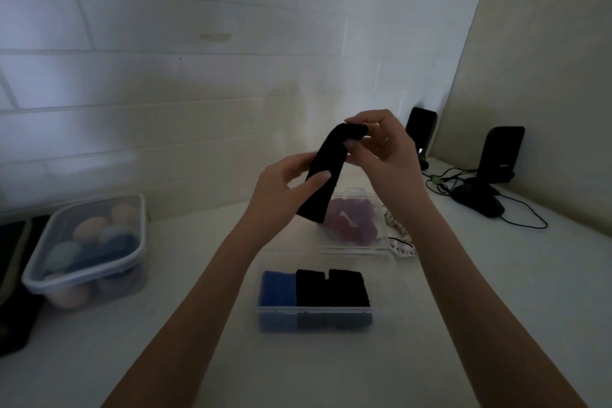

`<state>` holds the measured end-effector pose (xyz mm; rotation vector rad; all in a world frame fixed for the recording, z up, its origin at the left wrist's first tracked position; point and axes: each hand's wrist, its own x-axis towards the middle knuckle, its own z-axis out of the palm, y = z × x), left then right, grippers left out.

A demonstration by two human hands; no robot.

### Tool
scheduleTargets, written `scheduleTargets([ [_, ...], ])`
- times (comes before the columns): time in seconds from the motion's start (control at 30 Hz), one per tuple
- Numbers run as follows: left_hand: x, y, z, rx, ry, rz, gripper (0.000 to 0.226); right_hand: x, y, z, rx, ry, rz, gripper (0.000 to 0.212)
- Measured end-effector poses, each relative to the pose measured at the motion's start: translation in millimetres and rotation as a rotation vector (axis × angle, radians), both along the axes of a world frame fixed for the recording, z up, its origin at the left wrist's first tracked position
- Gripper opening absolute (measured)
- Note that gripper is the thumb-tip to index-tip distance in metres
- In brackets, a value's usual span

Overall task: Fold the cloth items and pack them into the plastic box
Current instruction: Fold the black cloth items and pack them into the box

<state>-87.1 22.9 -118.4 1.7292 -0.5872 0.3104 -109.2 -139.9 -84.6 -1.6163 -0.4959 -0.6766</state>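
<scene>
While the lidded container (86, 252) of pastel egg shapes sits at the desk's (185, 325) left, the left hand (281, 195) pinches the lower part of a black cloth strip (326, 172) held above the desk. The strip is dark, narrow, and bent over at its top, where the right hand (381, 149) pinches it. Below, the clear plastic box (314, 315) holds one blue folded cloth (279, 288) and two black folded cloths (332, 288).

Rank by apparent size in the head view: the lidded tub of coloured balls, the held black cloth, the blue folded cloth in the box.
1. Lidded tub
2. Black cloth, though nearer the camera
3. Blue cloth
</scene>
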Motion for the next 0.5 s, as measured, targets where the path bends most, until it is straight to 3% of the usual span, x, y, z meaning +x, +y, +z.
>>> scheduleTargets([
  [0.13,-9,-3,-2,-0.21,0.172,-0.158,0.013,-6,3,-9,0.026,0.157,0.06,0.03],
  [0.23,-10,-5,-10,-0.221,0.194,-0.158,0.013,-9,6,-23,-0.024,0.329,0.07,0.024],
  [0.5,-13,-10,-21,-0.217,0.297,-0.194,0.015,-24,12,-44,-0.041,0.186,-0.094,0.023],
])
